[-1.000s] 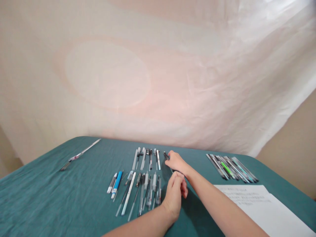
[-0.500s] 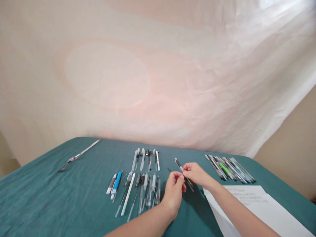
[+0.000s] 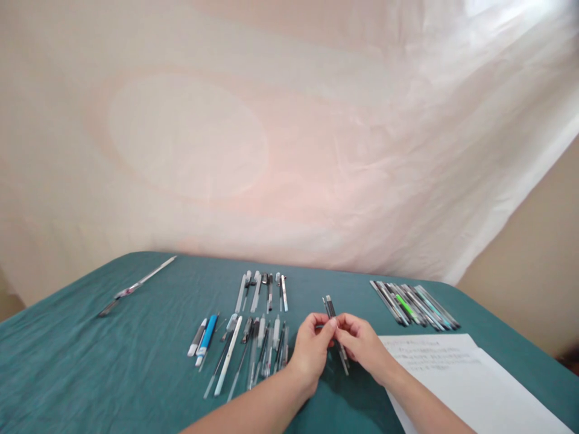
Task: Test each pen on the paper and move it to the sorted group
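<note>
Both my hands meet over the teal tablecloth (image 3: 113, 361) and pinch one dark pen (image 3: 330, 306). My left hand (image 3: 311, 349) grips it near the middle with thumb and fingers closed. My right hand (image 3: 362, 340) holds the lower part, and the pen's tip pokes out below it. The pen's top end sticks up past the fingers. Just left of my left hand lie rows of pens (image 3: 260, 343), with another short row (image 3: 261, 289) farther back.
A bundle of pens (image 3: 414, 304) with one green one lies at the back right. A printed white sheet (image 3: 461, 380) lies at the right front. A long thin pen (image 3: 136, 284) rests alone at the far left. A pale cloth backdrop hangs behind the table.
My right hand picked the dark pen up from the back row and drew it toward me. My left hand rose to meet it and now pinches it too.
</note>
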A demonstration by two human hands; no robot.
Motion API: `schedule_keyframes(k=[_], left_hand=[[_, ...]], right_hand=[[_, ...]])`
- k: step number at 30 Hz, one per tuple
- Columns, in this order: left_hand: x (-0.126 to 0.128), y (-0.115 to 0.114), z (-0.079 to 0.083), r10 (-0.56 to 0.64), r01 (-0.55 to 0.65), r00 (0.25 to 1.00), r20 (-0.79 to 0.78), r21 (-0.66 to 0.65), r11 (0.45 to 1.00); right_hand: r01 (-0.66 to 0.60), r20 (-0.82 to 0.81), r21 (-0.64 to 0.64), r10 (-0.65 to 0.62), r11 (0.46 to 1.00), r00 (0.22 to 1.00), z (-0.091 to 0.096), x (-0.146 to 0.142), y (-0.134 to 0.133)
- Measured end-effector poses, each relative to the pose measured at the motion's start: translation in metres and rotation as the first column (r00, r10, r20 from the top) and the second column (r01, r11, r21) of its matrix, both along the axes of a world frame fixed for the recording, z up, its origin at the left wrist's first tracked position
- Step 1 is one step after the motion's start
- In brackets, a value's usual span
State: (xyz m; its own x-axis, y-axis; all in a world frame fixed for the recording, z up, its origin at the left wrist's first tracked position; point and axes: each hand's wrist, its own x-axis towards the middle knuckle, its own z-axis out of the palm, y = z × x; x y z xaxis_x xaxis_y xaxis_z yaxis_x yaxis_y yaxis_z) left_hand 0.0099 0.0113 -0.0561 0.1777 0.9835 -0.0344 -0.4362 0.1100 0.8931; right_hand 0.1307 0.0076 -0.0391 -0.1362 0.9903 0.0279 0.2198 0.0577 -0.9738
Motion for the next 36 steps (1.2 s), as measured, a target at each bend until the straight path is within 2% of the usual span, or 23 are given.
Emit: schedule_keyframes(k=[4, 7, 11, 16, 26, 36], left_hand=[[-0.003, 0.007, 0.003, 0.071, -0.066, 0.993, 0.097, -0.049, 0.997], [-0.015, 0.019, 0.018, 0.171, -0.165, 0.973, 0.158, -0.051, 0.985], [-0.039, 0.043, 0.037, 0.335, -0.331, 0.908, 0.252, -0.056, 0.942], [-0.055, 0.058, 0.045, 0.361, -0.365, 0.882, 0.303, -0.044, 0.93], [-0.051, 0.056, 0.039, 0.349, -0.355, 0.895, 0.277, -0.031, 0.934], [-0.051, 0.055, 0.042, 0.327, -0.335, 0.907, 0.265, -0.015, 0.942]], right_hand=[[-0.04, -0.043, -0.003, 0.04, 0.999, 0.998, -0.004, 0.0, -0.003], [-0.052, -0.029, -0.001, 0.052, 0.999, 0.998, -0.007, 0.001, -0.004], [-0.065, 0.053, 0.027, 0.064, 0.998, 0.997, -0.009, 0.001, -0.005], [-0.126, 0.097, 0.096, 0.116, 0.987, 0.988, -0.009, 0.002, -0.006], [-0.154, 0.143, 0.126, 0.136, 0.98, 0.98, -0.012, 0.003, -0.007], [-0.164, 0.189, 0.146, 0.135, 0.976, 0.973, -0.011, 0.002, -0.009]])
